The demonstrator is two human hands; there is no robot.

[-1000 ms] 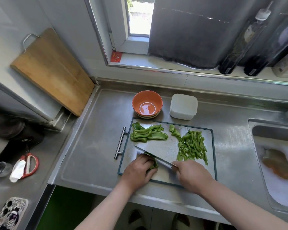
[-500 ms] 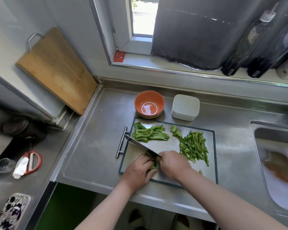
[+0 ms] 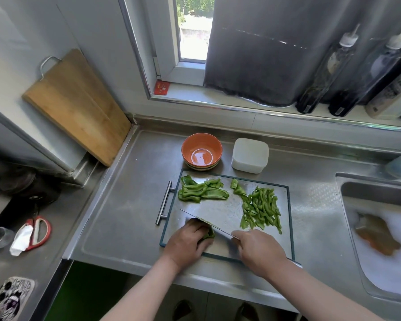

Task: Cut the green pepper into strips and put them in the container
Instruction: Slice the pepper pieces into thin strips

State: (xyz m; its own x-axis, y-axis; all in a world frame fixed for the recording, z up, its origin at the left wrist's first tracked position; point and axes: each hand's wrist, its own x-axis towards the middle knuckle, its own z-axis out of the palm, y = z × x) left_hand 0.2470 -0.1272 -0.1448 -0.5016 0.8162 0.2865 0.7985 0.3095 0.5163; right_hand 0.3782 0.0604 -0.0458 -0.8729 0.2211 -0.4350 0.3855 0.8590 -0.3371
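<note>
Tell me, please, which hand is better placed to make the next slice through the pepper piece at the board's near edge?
Right. The right hand grips the knife, its blade resting beside the pepper piece; the left hand holds that piece down on the cutting board.

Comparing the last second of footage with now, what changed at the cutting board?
The right hand pushed the steel knife forward and left across the green pepper piece, then drew it back to the right. The left hand kept its fingers curled over that piece. The pile of cut green strips, the uncut pepper slabs and the white square plastic container stayed put.
</note>
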